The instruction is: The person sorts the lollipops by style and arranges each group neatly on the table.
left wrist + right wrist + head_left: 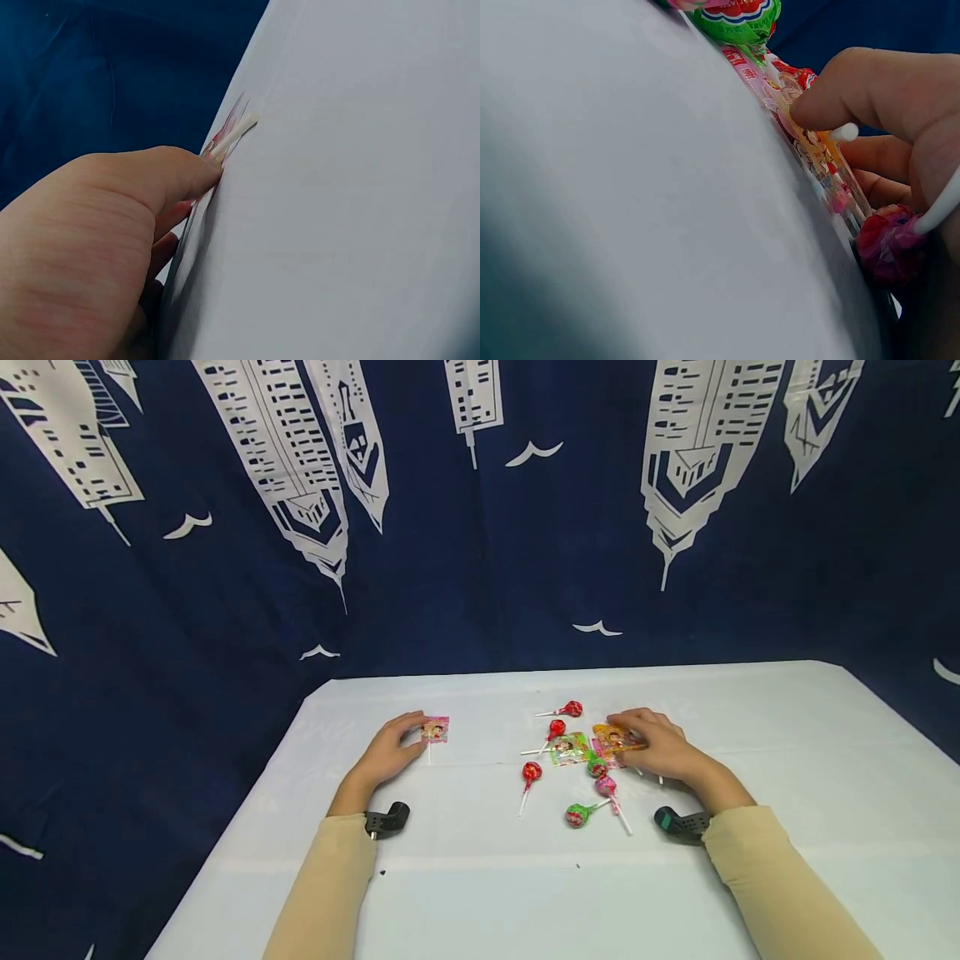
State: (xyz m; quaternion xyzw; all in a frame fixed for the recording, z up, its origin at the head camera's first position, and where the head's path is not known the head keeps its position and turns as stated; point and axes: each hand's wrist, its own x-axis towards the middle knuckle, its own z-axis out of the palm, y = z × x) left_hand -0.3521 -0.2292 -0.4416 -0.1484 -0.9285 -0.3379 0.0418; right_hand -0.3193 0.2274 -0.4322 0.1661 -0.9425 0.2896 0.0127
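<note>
On the left of the table, my left hand point(390, 750) pinches a flat lollipop in a pink wrapper point(436, 729) between thumb and fingers. Its white stick point(238, 136) shows past the thumb in the left wrist view. My right hand point(660, 746) is at the candy pile, holding a flat lollipop in an orange wrapper point(611, 735), thumb on its near face and fingers behind. Under the orange one lies another pink wrapper point(617, 762), partly hidden. A dark-red round lollipop point(891, 246) sits beneath the right palm.
Left of the right hand are a flat green-wrapped lollipop point(570, 749) and several round ones: red point(532, 772), green point(577, 815), pink point(605, 787). Another red one point(573, 708) lies farthest back. The white table point(480, 893) ends at a dark blue patterned cloth point(487, 568).
</note>
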